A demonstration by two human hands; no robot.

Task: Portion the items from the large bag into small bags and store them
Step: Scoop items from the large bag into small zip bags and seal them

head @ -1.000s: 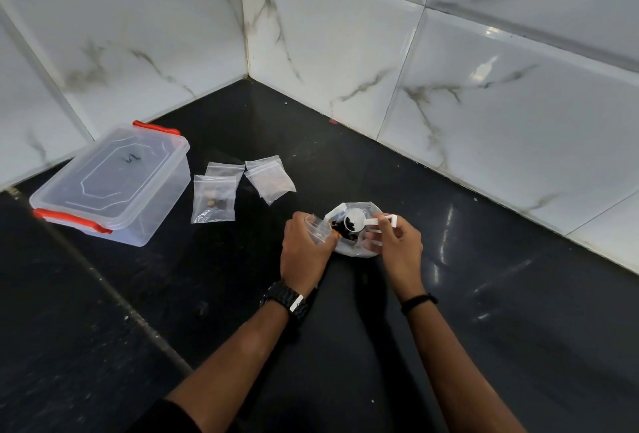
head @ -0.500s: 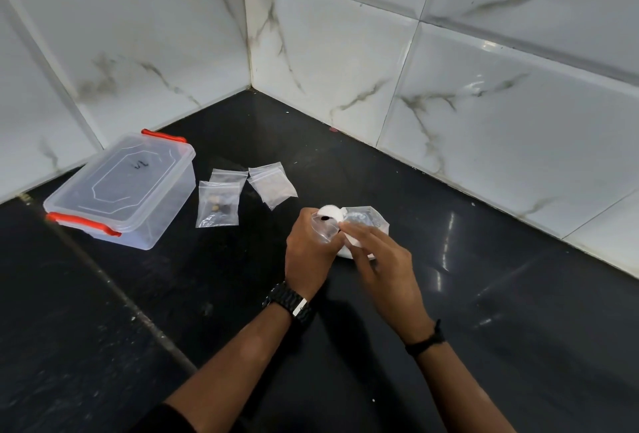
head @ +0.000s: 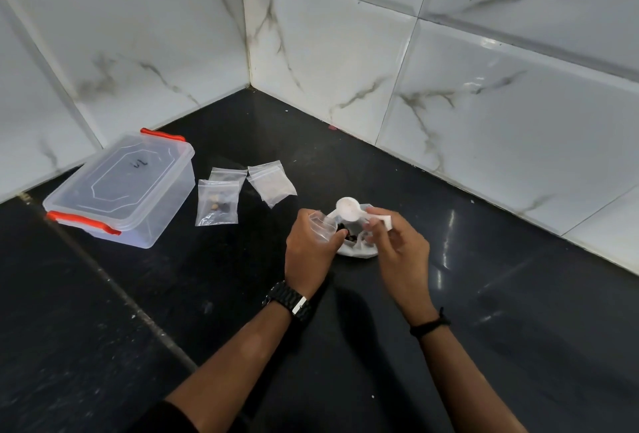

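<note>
Your left hand (head: 308, 252) grips a small bag (head: 322, 226) with its mouth up, right beside the large bag (head: 356, 246), so anything spilled likely falls back in. Your right hand (head: 397, 249) pinches the white scoop (head: 349, 208) by its handle, its bowl raised just above both bags; whether it is loaded, you cannot tell. The large bag sits open on the black counter (head: 484, 294) between your hands. One filled bag (head: 217, 202) and spare bags (head: 271, 183) lie near the closed storage box (head: 121, 190), ready for stowing.
</note>
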